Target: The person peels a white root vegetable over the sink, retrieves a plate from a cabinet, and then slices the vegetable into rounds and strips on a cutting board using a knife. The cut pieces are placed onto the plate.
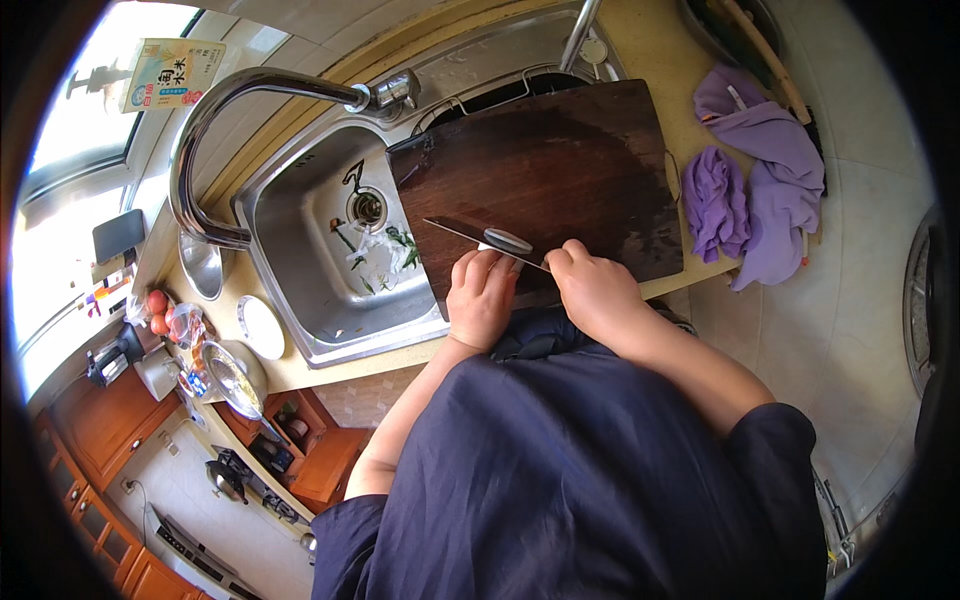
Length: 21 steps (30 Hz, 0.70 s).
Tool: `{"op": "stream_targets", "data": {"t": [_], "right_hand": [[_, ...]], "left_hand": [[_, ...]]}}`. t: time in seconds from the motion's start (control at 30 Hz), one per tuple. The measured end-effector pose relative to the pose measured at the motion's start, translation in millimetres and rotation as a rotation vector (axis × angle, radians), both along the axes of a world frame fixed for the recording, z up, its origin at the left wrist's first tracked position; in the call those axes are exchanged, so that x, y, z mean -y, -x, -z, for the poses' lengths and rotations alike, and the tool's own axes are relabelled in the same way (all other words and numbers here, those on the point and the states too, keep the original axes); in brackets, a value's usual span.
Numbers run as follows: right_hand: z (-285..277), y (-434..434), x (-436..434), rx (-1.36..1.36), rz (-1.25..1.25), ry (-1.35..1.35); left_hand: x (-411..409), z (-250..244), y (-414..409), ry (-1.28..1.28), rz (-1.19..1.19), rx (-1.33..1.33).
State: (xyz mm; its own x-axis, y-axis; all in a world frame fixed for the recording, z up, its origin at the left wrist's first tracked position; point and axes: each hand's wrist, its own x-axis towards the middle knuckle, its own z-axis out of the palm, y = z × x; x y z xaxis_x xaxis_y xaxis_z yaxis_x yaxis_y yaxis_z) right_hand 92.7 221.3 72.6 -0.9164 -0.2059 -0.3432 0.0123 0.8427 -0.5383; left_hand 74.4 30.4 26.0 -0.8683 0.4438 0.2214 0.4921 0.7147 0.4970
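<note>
A dark wooden cutting board (540,165) lies over the right part of the steel sink. My right hand (592,285) grips a kitchen knife (465,231) near the board's front edge, its blade pointing left. Curled fingers of my left hand (484,292) rest close beside the blade on a small white piece of food (487,247), mostly covered by the fingers. A pale, flat oval thing (508,241) stands against the far side of the blade; whether it is a slice, I cannot tell.
Left of the board, the sink basin (300,247) holds green and white scraps around its drain. A chrome faucet (187,150) arches over it. Purple cloths (780,165) lie on the right counter beside a metal bowl (765,30). A white lid or plate (261,327) and a strainer (234,379) stand left.
</note>
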Motion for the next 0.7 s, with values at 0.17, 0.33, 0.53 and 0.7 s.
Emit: {"op": "stream_targets", "data": {"t": [0.17,0.33,0.53,0.7], "right_hand": [[26,8,14,0.051,0.028,-0.026],[31,4,15,-0.066,0.014,-0.025],[12,-2,7,-0.072,0.009,0.055],[-27,-15,-2,0.049,0.020,0.070]], "left_hand": [[2,1,1,-0.003,0.007,-0.029],[5,4,-2,0.030,-0.005,-0.023],[6,3,-1,0.043,0.003,-0.043],[7,2,-1,0.149,0.068,-0.085]]}}
